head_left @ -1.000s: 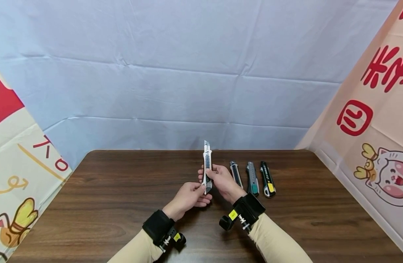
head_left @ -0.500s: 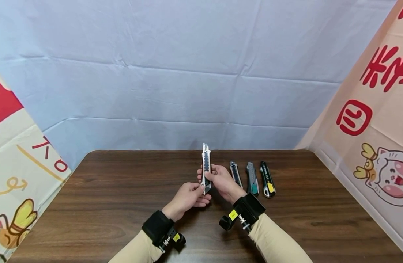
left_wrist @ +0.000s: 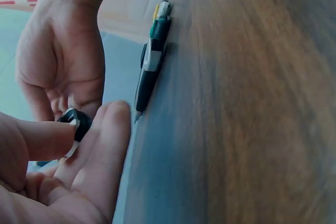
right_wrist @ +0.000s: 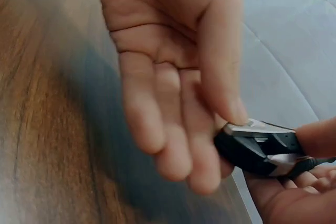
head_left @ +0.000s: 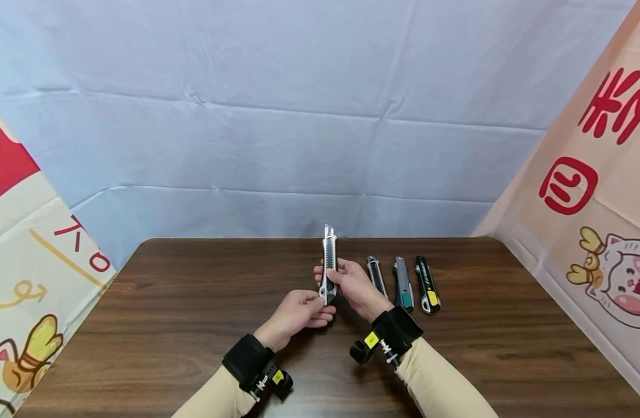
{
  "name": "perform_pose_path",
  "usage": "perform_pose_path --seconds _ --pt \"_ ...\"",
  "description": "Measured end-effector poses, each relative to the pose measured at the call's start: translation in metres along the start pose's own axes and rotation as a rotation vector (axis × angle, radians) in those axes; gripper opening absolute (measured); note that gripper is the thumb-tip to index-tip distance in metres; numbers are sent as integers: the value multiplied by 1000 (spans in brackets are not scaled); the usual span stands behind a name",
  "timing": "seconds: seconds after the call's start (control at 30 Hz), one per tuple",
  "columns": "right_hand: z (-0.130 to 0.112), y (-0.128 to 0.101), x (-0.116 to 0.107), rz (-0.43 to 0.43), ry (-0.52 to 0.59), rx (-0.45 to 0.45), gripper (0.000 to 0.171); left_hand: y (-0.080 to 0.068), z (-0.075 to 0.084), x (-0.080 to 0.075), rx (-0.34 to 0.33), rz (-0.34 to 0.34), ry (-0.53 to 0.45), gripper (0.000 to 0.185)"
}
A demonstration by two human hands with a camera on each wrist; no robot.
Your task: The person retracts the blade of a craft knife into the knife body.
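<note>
Both hands hold a silver-and-black snap-off utility knife above the table, its tip pointing away and a short length of blade showing at the far end. My left hand pinches the knife's near end between thumb and fingers. Higher on the handle, my right hand grips it, thumb on the front and fingers behind. In the left wrist view the knife's dark butt end shows beneath the left thumb. The right wrist view has the right thumb pressing the handle from above, with part of the other hand at its far side.
Right of the hands, three more utility knives lie side by side on the brown wooden table: a silver-and-black one, a grey-and-teal one and a black-and-yellow one. A pale cloth hangs behind the table.
The held knife dips slightly, then rises back to about its earlier height. Both hands keep their grip, and the head view turns a little to the left.
</note>
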State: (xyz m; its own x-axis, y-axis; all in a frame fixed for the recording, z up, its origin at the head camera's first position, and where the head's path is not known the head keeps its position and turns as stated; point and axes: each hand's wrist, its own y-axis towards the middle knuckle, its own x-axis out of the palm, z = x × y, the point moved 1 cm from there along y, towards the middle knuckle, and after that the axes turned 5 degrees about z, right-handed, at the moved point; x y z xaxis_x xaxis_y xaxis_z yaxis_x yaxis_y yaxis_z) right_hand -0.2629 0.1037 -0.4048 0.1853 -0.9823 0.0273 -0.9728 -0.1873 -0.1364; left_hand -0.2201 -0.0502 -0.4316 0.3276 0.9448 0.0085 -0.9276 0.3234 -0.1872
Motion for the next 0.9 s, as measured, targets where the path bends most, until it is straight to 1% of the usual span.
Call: perform_pose_path --seconds 0.07,0.3,0.57,0.9 --pt "1 0 0 4 -11 -6 38 0 0 1 11 12 -13 36" --pt "6 -2 0 71 -31 9 34 4 1 4 21 59 -20 34" --pt "5 -4 0 100 -43 7 34 5 2 5 7 70 -21 35" --pt "6 -4 -1 83 -35 -3 34 4 2 6 12 70 -5 35"
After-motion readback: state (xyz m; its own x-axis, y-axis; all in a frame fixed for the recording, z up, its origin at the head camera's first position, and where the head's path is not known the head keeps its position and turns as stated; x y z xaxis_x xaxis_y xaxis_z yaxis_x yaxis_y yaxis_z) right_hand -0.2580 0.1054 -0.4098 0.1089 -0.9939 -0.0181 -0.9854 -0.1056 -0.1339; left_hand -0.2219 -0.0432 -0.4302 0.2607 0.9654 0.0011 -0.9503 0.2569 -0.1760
